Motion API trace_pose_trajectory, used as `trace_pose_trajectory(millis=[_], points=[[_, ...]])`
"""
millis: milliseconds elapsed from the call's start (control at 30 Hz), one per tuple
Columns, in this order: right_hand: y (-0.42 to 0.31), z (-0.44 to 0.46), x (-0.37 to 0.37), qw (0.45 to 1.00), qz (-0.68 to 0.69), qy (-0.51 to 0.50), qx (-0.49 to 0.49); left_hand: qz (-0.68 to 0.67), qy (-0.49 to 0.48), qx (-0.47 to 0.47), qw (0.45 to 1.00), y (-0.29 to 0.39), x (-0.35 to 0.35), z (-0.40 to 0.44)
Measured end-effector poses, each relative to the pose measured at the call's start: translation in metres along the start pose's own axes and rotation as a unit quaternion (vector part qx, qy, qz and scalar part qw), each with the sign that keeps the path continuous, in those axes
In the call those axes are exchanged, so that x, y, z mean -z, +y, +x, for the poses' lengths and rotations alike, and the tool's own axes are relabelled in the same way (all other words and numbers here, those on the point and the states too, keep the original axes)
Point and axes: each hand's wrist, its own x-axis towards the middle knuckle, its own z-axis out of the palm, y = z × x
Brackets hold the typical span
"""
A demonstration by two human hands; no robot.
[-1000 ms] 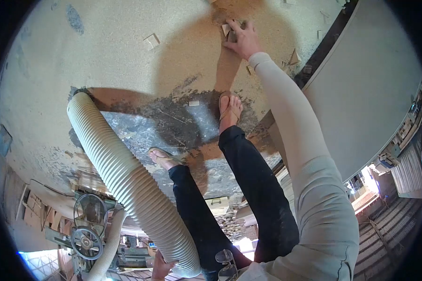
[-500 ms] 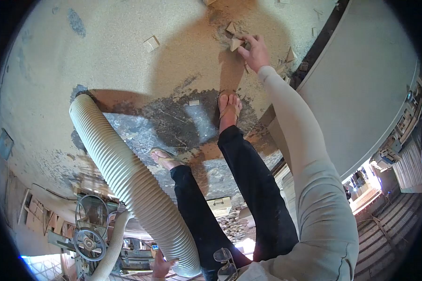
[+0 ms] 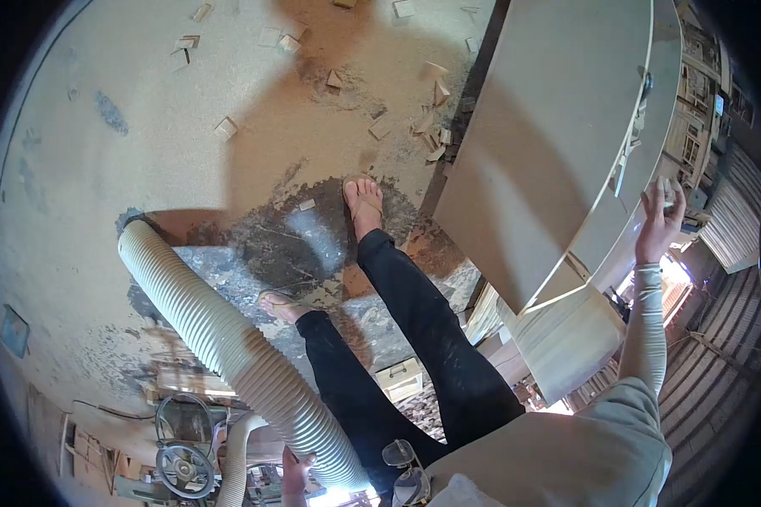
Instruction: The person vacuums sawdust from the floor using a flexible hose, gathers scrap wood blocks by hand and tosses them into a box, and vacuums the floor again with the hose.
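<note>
My left hand (image 3: 297,471) is low at the bottom of the view, its thumb against a thick ribbed hose (image 3: 228,334). The rest of that hand is partly hidden. The hose slants up to the left, its mouth near the dusty floor. On the right, my right hand (image 3: 661,221) is raised beyond the large pale panel, fingers curled around a small pale wooden offcut (image 3: 669,193), mostly covered by the fingers. Several wooden offcuts (image 3: 440,93) lie on the sawdust-covered floor by the panel, and a lone triangular offcut (image 3: 334,79) is ahead of my feet.
The large pale panel (image 3: 533,127) stands to my right, its corner near my leg. My sandalled feet (image 3: 364,203) are on a dark, worn floor patch (image 3: 271,245). A handwheel machine (image 3: 185,470) is at lower left. Glasses (image 3: 406,473) hang at my chest.
My right hand has lifted an offcut from the floor and swung right, past the panel. The view has turned right. My left hand stays at the hose.
</note>
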Motion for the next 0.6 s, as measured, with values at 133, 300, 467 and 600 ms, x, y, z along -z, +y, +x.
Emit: trace_pose_trajectory(millis=[133,300,467,600], points=[[0.001,0.006,0.005,0.919,-0.378,0.088,0.068,-0.006,0.014,-0.016,1.000,0.001,-0.005,-0.001],[-0.028,-0.092,-0.180,0.982,-0.052,-0.179,0.024,-0.012,0.015,0.005,1.000,0.009,-0.007,-0.003],[0.150,-0.158,-0.361,0.874,-0.062,-0.339,-0.344,0.061,0.024,0.036,0.997,-0.016,0.016,-0.009],[0.219,-0.175,-0.434,0.889,-0.141,-0.263,-0.348,0.099,0.040,0.067,0.992,-0.017,0.027,-0.013]])
